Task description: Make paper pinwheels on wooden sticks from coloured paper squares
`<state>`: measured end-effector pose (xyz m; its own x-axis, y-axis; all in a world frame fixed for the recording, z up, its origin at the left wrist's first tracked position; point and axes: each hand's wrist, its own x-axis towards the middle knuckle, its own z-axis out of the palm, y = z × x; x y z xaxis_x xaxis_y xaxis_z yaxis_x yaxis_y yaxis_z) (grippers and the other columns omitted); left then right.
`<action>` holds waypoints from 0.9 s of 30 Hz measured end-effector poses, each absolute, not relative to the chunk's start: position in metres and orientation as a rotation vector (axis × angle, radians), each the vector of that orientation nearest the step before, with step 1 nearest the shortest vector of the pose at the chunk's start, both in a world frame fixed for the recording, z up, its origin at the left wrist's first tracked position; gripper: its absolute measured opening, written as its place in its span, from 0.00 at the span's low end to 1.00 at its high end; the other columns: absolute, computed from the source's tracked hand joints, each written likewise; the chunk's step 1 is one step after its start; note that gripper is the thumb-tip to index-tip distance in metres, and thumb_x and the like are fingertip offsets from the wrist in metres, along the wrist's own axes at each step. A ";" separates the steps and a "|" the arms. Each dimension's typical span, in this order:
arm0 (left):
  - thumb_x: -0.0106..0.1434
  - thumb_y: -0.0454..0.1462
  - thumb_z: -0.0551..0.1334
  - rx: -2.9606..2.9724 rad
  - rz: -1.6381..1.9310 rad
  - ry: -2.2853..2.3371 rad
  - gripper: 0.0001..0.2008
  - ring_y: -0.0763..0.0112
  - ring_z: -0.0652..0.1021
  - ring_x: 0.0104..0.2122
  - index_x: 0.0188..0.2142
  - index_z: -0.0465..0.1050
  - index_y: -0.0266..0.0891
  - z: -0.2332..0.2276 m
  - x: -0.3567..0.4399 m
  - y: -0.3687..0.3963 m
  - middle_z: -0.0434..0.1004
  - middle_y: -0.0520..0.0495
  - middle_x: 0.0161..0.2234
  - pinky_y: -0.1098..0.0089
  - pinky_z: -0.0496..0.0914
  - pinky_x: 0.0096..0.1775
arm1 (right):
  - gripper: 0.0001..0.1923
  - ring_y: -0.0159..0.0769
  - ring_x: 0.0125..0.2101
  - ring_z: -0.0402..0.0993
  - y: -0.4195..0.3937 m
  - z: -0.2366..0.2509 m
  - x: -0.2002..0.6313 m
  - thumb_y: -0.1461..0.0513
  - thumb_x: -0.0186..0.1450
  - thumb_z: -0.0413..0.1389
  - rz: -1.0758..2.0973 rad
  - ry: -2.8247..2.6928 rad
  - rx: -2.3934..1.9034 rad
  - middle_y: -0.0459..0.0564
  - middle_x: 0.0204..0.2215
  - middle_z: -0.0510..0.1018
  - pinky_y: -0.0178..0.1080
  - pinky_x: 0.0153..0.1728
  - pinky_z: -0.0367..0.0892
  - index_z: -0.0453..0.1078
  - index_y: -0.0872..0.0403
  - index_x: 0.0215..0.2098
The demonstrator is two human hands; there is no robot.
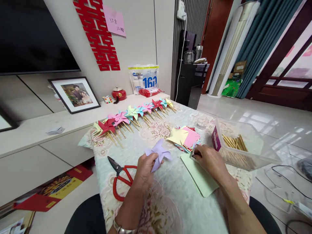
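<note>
My left hand (pixel 145 167) pinches a lilac paper pinwheel (pixel 159 152) between thumb and fingers, above the middle of the table. My right hand (pixel 207 157) is closed at the far end of a stack of pale green paper (pixel 201 178). A small shiny thing shows at its fingertips, too hidden to name. Just beyond it lies a pile of coloured paper pieces (pixel 186 136), yellow and pink on top. Red-handled scissors (pixel 120 174) rest left of my left hand, blades pointing away.
Finished pinwheels on sticks (pixel 133 112) line the table's far edge. A clear plastic box (pixel 258 155) with wooden sticks (pixel 235 143) stands on the right, near a roll of clear tape (pixel 201 124). Behind is a white cabinet (pixel 73 130) with a framed photo (pixel 75 94).
</note>
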<state>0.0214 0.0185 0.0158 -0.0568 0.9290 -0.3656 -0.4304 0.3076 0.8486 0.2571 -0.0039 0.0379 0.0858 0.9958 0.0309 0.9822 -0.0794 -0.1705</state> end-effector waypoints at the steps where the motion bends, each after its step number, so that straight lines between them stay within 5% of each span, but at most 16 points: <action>1: 0.42 0.36 0.69 0.567 1.222 1.141 0.10 0.73 0.74 0.19 0.25 0.71 0.37 0.018 0.024 0.022 0.73 0.55 0.18 0.73 0.69 0.26 | 0.07 0.43 0.35 0.77 -0.003 0.038 0.257 0.64 0.66 0.54 0.140 -2.035 -2.202 0.54 0.36 0.80 0.38 0.27 0.49 0.76 0.53 0.36; 27: 0.43 0.39 0.69 0.613 1.185 1.044 0.11 0.73 0.73 0.23 0.28 0.74 0.38 0.006 0.046 0.018 0.76 0.55 0.22 0.71 0.71 0.28 | 0.09 0.34 0.26 0.71 -0.002 0.031 0.259 0.68 0.64 0.51 -0.012 -2.173 -2.175 0.54 0.35 0.77 0.38 0.25 0.45 0.73 0.57 0.33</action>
<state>0.0457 0.0177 0.0056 0.0238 0.9446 -0.3273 -0.4440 0.3033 0.8431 0.2589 -0.0020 0.0313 0.0024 0.9986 0.0530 0.9991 -0.0002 -0.0419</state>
